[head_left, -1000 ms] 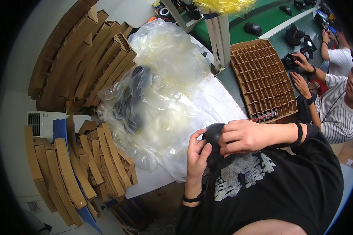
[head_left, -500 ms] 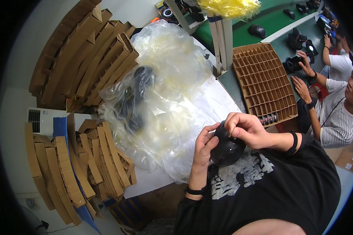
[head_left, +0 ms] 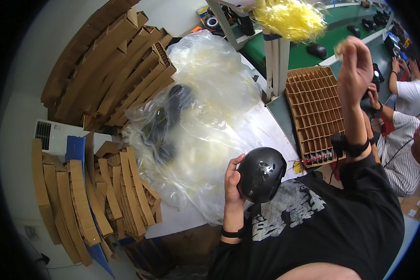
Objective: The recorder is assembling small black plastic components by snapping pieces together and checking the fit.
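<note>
At left, clear plastic bagging [head_left: 214, 74] lies loose. Near centre, the left hand [head_left: 232, 184] clasps the black domed shell [head_left: 262, 176] by its left edge; handling appears unfinished, shell not yet set down. Right of the partitioned carton [head_left: 296, 123], the right hand [head_left: 356, 70] is raised, fingers bent; I cannot tell whether they pinch anything.

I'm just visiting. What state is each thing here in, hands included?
Left hand: gripping the black shell's left side.
Black shell: held, glossy domed side facing the camera.
Right hand: raised, apart from the shell, fingers bent; whether it holds anything is unclear.
Clear plastic sheeting: crumpled, spread over the white table.
Divider tray: open-topped, small parts in its near-end cells.
Yellow strips: tangled in a bunch.
Cardboard pieces: stacked.
</note>
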The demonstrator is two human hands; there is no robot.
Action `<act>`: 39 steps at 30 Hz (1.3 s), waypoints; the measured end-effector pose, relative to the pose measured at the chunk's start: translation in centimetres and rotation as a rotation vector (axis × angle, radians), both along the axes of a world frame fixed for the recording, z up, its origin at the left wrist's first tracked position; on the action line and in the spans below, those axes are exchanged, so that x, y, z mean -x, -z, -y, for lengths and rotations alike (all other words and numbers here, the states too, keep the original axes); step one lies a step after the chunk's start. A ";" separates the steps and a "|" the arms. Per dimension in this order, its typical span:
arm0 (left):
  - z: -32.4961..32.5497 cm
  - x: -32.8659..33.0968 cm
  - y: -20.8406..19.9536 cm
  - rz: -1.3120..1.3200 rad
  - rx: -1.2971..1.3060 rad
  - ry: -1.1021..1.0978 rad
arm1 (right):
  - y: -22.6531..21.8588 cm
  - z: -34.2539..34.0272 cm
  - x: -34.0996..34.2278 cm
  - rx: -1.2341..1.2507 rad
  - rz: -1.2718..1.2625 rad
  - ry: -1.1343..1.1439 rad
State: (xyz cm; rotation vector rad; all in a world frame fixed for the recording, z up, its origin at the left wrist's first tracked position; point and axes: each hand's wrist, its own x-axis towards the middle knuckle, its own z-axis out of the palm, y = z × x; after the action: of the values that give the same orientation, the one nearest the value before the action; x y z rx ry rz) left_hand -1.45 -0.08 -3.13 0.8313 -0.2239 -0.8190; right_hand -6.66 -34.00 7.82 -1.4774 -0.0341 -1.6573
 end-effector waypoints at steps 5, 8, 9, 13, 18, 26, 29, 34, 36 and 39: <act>0.6 -0.3 -2.4 0.020 -0.035 -0.019 | 2.0 3.7 -6.2 0.384 -0.144 0.336; 0.6 -0.5 -3.1 0.059 -0.072 -0.029 | 3.2 2.2 -4.8 0.252 -0.275 0.237; 0.6 -0.4 -3.4 0.082 -0.097 -0.024 | 3.0 1.0 -4.1 0.253 -0.276 0.236; 0.0 -0.2 -4.0 0.085 -0.114 0.011 | 1.3 -5.1 0.1 0.508 -0.306 0.250; 0.4 0.1 -4.2 0.044 -0.118 0.136 | 2.1 -12.4 3.5 0.694 -0.683 -0.706; -0.7 0.4 -3.3 0.049 -0.219 0.243 | 3.8 -13.8 4.2 0.845 -0.642 -0.720; -0.9 0.4 -2.9 0.020 -0.225 0.299 | 4.1 -14.0 4.3 0.827 -0.586 -0.768; -1.2 0.2 -2.1 0.003 -0.194 0.381 | 3.9 -14.1 4.5 0.826 -0.625 -0.825; -1.0 0.2 -2.1 0.027 -0.248 0.381 | 4.0 -14.2 4.7 0.822 -0.646 -0.847; -0.7 0.2 -1.7 -0.001 -0.249 0.408 | 4.1 -14.6 5.2 0.915 -0.719 -0.794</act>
State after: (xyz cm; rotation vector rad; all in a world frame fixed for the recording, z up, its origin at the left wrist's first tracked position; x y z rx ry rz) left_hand -1.62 0.62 -1.41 1.0354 -0.3008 -1.2479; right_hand -11.89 -19.40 3.70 -2.2340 -0.9448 -0.3765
